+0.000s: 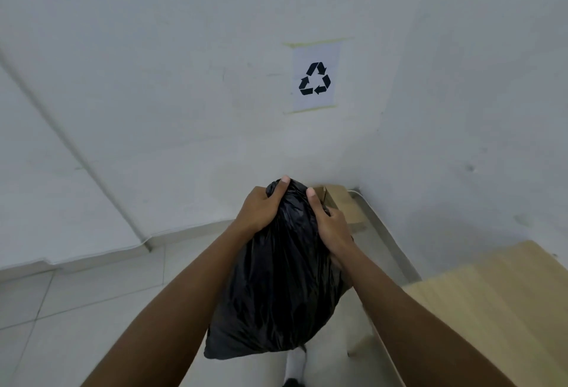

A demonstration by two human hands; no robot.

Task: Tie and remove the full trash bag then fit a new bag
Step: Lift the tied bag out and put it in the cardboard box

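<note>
A full black trash bag (276,288) hangs in the air in front of me, bulging and crinkled. My left hand (261,207) grips its top from the left side, thumb over the gathered neck. On the right side, my right hand (330,227) clasps the bag's upper part, fingers pressed into the plastic. The bag's neck (292,190) is bunched between both hands. No bin shows in this view.
A cardboard box (341,202) stands on the floor behind the bag, against the white wall. A paper recycling sign (316,78) is taped to that wall. A light wooden table (479,310) fills the lower right. A white sock (295,365) shows below the bag on the tiled floor (92,294).
</note>
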